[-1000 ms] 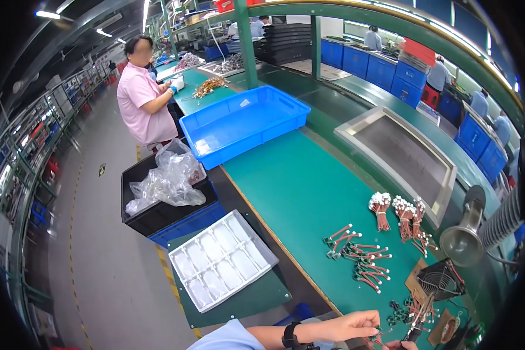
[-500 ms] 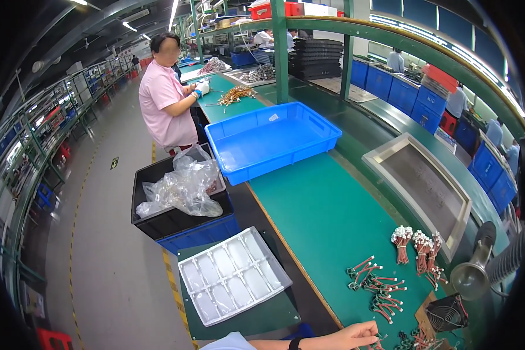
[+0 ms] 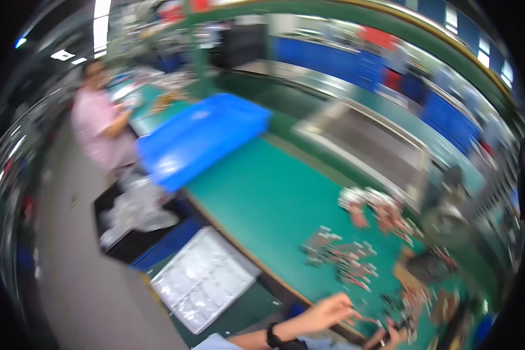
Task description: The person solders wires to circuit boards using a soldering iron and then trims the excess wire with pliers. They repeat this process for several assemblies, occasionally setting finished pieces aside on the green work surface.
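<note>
The whole view is smeared by motion. My left hand [image 3: 331, 310], a black band on its wrist, is closed in a pinch above the bench's near edge. A short reddish wire lead [image 3: 368, 319] with a pale tip sticks out from its fingertips. Close by on the right is my right hand [image 3: 395, 337], only partly in view at the bottom; its fingers are too blurred to read. Beside it lies a heap of small dark boards with red wires [image 3: 411, 303]. Further off, more wired boards [image 3: 347, 256] are spread on the green bench.
Bundles of red wires with white connectors [image 3: 379, 207] lie beyond. A blue tray [image 3: 210, 134] sits across the bench. Left of the bench are a white compartment tray [image 3: 201, 280] and a black bin [image 3: 108, 213] with plastic bags. A small fan [image 3: 429, 265] and a person in pink [image 3: 99, 119] show too.
The view has swung right, so the scene sits further left and is blurred. My left hand shows more fully, and my right hand has come into view.
</note>
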`<state>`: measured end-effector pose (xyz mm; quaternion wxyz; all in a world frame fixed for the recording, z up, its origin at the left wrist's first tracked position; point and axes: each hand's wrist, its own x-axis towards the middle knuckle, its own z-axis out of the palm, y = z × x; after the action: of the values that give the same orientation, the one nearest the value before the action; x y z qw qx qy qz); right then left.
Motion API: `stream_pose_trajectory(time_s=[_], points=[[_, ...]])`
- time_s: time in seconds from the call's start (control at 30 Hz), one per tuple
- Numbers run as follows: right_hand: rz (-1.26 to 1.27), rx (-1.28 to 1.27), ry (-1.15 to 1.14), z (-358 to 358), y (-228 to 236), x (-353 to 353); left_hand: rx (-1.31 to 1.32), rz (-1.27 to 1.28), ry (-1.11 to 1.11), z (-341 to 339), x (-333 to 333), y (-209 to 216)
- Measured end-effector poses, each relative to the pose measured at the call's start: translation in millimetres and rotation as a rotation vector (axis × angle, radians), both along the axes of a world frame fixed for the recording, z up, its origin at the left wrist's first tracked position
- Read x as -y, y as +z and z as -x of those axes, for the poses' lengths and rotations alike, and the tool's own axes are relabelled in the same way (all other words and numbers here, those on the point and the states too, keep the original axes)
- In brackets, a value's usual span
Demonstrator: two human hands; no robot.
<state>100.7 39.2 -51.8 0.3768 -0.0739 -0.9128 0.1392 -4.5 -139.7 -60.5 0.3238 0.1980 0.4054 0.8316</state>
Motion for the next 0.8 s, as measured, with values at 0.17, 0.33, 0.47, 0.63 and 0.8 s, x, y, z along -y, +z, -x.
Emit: stream_pose_trajectory(time_s=[0.17,0.33,0.47,0.63,0.8], points=[[0.238,-0.12,0.224,-0.4,-5.0,-20.4,0.14,0.178,0.153,-7.8,8.9,27.0],[0.345,-0.162,0.042,-40.5,19.3,-53.4,0.065,0.348,0.235,-23.0,-11.7,53.3],[0.437,-0.234,-0.09,-65.1,25.5,-87.2,0.024,0.326,0.264,-28.7,-45.7,59.9],[0.693,-0.303,-0.115,-75.5,16.8,-121.3,-0.05,0.285,0.141,-32.0,-92.0,67.0],[0.334,0.212,-0.32,-66.2,26.2,-141.4,-0.025,0.307,0.133,-25.7,-123.4,63.3]])
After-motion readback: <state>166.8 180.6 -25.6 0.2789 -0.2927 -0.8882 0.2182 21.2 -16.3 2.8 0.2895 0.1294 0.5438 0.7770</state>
